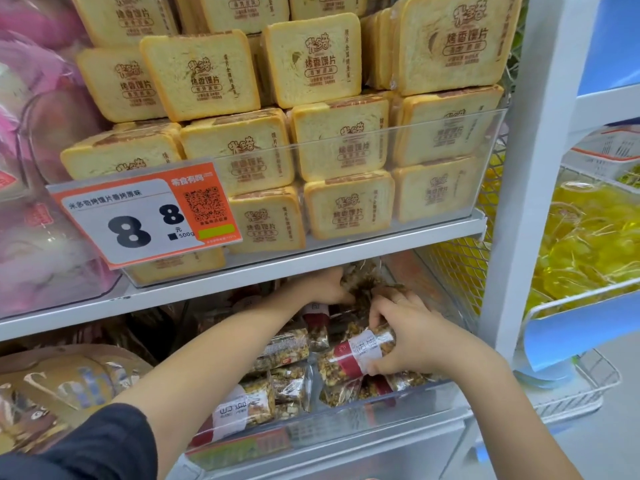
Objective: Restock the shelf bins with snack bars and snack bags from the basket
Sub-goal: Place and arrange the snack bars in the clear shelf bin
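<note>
Both my hands reach into a clear shelf bin [346, 410] on the lower shelf, filled with several nut snack bars in clear wrappers with red and white labels. My right hand [412, 334] grips one snack bar [360, 351] lying across the top of the pile. Further back, under the upper shelf, my left hand [327, 287] presses on another clear snack bag [363, 278]. More bars [242, 407] lie at the bin's front left. No basket is visible.
Above, a clear bin [398, 157] holds stacked toast-shaped packs behind a price tag [145, 216] reading 8.8. Pink bags [41, 168] sit at left, gold packs [52, 393] at lower left, yellow candies [581, 251] in a bin at right. A white upright [526, 168] separates shelves.
</note>
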Tool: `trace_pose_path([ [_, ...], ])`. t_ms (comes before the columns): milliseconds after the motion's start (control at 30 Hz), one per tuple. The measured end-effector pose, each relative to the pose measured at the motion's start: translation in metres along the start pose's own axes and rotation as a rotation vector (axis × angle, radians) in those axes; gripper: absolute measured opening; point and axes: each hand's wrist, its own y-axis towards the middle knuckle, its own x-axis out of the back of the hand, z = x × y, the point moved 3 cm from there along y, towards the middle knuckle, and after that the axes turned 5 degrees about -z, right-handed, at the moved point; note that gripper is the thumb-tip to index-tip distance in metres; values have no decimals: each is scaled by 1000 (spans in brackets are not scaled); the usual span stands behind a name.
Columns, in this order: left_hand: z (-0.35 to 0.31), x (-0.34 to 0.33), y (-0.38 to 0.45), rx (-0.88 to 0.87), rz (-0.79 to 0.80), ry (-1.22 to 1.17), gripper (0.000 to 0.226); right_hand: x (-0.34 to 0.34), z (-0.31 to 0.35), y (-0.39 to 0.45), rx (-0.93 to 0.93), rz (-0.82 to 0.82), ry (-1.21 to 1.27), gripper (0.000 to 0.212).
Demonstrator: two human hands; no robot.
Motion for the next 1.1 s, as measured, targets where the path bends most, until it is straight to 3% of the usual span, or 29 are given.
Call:
trace_pose_path([
  [67, -6, 11, -5, -12, -47, -79, 19, 1, -4, 1, 1, 17, 56, 65],
  [133, -10, 20, -13, 9, -38, -231, 15, 5, -6, 2, 9, -13, 190, 102],
  [200, -17, 30, -22, -35, -36, -288, 31, 10, -6, 4, -5, -117, 310, 128],
  [300, -21, 32, -36, -159, 90, -141, 63, 15, -8, 7, -68, -320, 325, 130],
  [367, -30, 30, -51, -258, 157, 15, 66, 15, -6, 7, -71, -371, 256, 122],
  [433, -39, 29, -62, -353, 162, 47, 64, 14, -1, 3, -48, -323, 148, 103],
  [500, -35, 28, -68, -310, 224, -201, 59, 14, 0, -2, -68, -254, 134, 87],
  [567, -24, 33, -70, -160, 265, -771, 49, 14, 0, -8, -72, -210, 142, 80],
  [633, -10, 32, -71, 25, 275, -1056, 33, 12, 4, -12, -60, -194, 65, 83],
  [767, -2, 25, -78, 106, 496, -1018, 34, 10, 23, -14, 93, -379, -134, 102],
  [833, -3, 28, -80, 125, 516, -1039, 33, 4, 30, -10, 154, -331, -161, 99],
  [900, 3, 28, -70, 160, 384, -934, 28, -2, 30, -7, 132, -234, -151, 87],
  [1000, 18, 29, -36, 120, 62, -511, 25, 1, 25, -9, 74, -143, -89, 66],
  [1100, 22, 21, -3, -63, 22, -148, 19, 3, 22, -11, 59, -85, -60, 62],
])
